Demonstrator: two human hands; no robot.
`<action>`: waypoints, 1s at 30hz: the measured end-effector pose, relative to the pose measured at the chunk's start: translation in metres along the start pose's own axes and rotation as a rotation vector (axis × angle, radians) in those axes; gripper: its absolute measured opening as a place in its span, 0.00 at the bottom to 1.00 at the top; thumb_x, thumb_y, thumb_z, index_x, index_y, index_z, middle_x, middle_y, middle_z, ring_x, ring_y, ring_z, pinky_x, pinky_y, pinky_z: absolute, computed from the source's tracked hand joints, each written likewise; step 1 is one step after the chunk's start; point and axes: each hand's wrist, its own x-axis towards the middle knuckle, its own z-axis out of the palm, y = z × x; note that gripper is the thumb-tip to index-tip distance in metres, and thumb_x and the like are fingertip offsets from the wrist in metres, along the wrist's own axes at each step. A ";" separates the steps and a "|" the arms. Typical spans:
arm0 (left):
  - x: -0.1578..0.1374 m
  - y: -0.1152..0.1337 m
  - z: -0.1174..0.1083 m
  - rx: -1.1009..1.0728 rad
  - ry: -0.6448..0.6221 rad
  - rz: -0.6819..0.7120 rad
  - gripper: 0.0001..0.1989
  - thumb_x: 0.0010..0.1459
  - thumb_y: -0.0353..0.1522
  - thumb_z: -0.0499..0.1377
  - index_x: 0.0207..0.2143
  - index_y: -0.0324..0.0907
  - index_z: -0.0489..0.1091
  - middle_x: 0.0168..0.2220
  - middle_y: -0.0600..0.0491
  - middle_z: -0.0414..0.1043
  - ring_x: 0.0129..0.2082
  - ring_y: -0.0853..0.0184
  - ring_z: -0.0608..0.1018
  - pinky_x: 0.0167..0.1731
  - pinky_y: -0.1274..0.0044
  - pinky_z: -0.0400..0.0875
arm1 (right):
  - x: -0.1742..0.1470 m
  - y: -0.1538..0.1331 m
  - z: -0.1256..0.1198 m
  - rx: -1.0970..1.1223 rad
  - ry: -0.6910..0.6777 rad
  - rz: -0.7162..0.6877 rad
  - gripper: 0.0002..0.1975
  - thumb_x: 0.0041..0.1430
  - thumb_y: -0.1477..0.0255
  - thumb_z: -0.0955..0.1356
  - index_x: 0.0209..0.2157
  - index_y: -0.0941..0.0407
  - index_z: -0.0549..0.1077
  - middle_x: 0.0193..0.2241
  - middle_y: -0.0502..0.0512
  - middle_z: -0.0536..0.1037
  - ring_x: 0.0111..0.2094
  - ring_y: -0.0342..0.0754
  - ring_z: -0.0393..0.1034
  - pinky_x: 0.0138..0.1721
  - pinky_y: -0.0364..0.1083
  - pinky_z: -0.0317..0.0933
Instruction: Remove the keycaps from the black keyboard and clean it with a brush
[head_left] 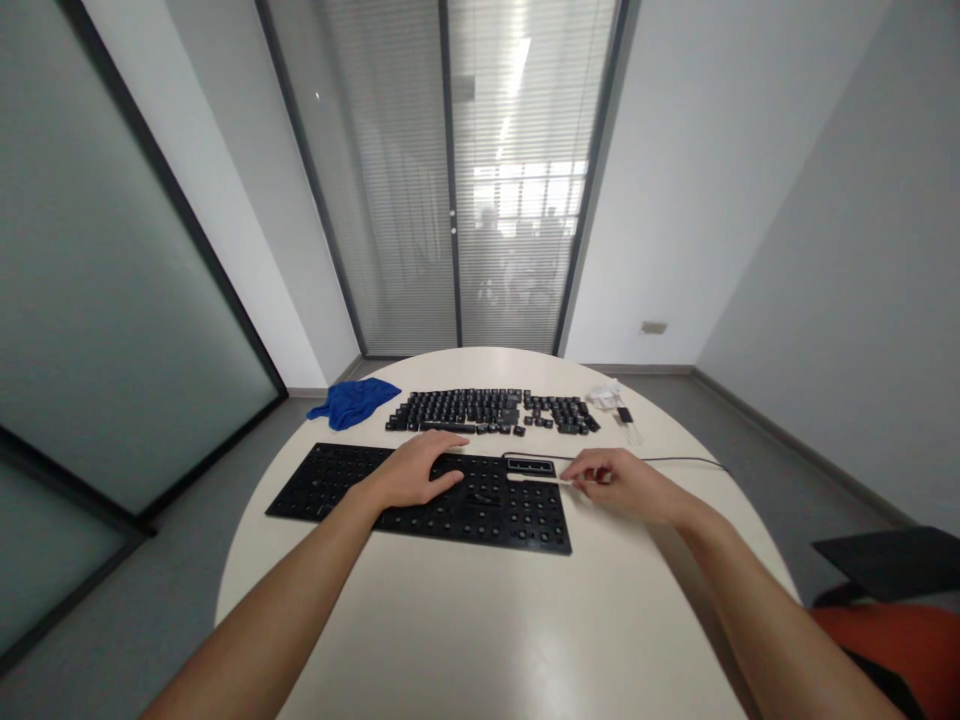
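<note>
A black keyboard base with its keycaps off lies flat on the table. Across the middle of the base rests my left hand, palm down, with thumb and fingers apart. My right hand is at the base's right edge, its fingers pinched on the end of a thin white cotton swab. The swab's head lies over the upper right of the base, just below the indicator panel. I cannot tell whether it touches the surface.
Loose black keycaps sit in rows behind the base. A blue cloth lies at the back left, crumpled white material and a small black tool with thin wires at the back right. A cable runs right. An orange chair stands beside the table.
</note>
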 end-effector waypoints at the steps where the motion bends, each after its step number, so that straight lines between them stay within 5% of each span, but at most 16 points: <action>1: 0.001 0.005 0.002 -0.002 -0.016 0.021 0.24 0.61 0.38 0.59 0.58 0.45 0.64 0.58 0.46 0.68 0.57 0.56 0.70 0.58 0.63 0.64 | 0.000 0.000 0.000 -0.004 0.008 -0.006 0.14 0.56 0.69 0.66 0.40 0.56 0.81 0.32 0.55 0.80 0.31 0.48 0.69 0.35 0.46 0.62; 30: 0.004 -0.001 0.008 -0.023 -0.075 0.018 0.19 0.59 0.31 0.58 0.54 0.46 0.69 0.52 0.50 0.73 0.53 0.61 0.73 0.56 0.69 0.66 | 0.002 -0.004 0.004 0.001 0.034 -0.079 0.13 0.55 0.71 0.66 0.38 0.55 0.82 0.33 0.55 0.80 0.32 0.48 0.71 0.34 0.44 0.62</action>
